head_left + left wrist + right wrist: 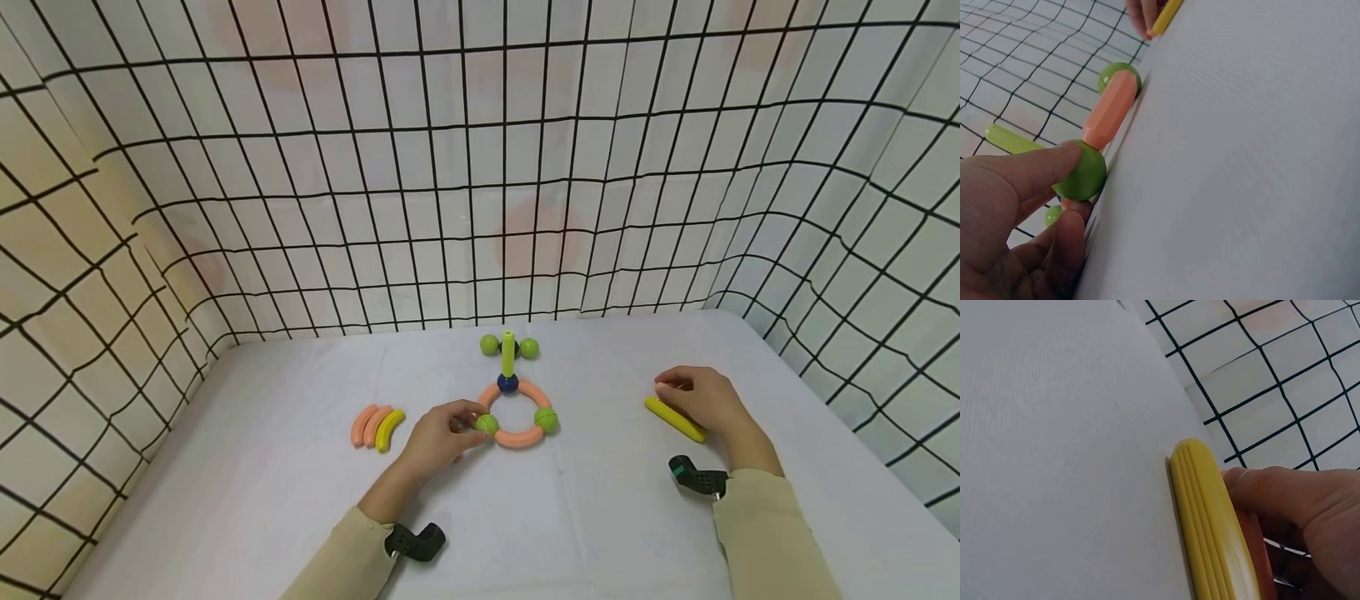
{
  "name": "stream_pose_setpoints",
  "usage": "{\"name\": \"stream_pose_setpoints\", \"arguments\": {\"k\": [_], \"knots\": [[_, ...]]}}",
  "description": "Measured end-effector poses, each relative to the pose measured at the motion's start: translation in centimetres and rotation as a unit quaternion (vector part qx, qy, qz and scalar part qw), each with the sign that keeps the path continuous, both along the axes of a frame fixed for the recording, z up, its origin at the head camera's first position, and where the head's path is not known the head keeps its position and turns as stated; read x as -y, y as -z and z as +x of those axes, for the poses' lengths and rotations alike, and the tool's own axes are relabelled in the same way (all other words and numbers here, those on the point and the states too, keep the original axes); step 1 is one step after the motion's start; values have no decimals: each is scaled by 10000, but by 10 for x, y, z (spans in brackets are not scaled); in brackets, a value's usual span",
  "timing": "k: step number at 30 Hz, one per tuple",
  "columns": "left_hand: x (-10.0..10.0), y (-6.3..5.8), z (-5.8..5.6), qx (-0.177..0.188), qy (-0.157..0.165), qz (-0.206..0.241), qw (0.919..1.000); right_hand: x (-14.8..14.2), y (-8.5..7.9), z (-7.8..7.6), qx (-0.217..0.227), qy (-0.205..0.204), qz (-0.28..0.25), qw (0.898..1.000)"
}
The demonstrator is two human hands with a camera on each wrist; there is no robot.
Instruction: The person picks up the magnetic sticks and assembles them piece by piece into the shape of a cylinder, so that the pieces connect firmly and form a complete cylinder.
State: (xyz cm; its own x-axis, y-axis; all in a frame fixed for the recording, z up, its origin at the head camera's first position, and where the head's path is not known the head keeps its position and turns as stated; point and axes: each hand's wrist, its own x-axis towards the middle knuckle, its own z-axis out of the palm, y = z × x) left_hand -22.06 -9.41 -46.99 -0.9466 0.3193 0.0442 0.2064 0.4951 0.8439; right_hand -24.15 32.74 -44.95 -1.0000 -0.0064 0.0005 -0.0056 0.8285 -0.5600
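On the table lies a ring of curved orange sticks (519, 439) joined by two green balls and a dark blue ball (507, 382). My left hand (444, 433) pinches the ring's left green ball (1085, 175), thumb on top and fingers below. The other green ball (546, 420) sits on the ring's right side. A light green stick (508, 354) stands up from the blue ball. At the right, my right hand (703, 400) holds an orange stick (1254, 540), mostly hidden by the fingers and a yellow stick (1207, 519) lying alongside it.
Left of the ring lie two curved orange sticks (363, 426) and a curved yellow stick (389, 431), side by side. Behind the ring are two loose-looking green balls (489, 344) with a dark ball between them. Black netting (465, 179) over white cloth walls the table's back and sides.
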Motion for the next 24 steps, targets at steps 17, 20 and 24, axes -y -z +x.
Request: {"name": "stream_pose_setpoints", "arguments": {"k": [17, 20, 24], "knots": [[0, 0, -1, 38, 28, 4, 10000, 13, -16, -2, -679, 378, -403, 9962], [0, 0, 0, 47, 32, 7, 10000, 16, -19, -1, -680, 327, -497, 9959], [1, 0, 0, 61, 22, 22, 10000, 22, -23, 0, -725, 178, -601, 9954]]}}
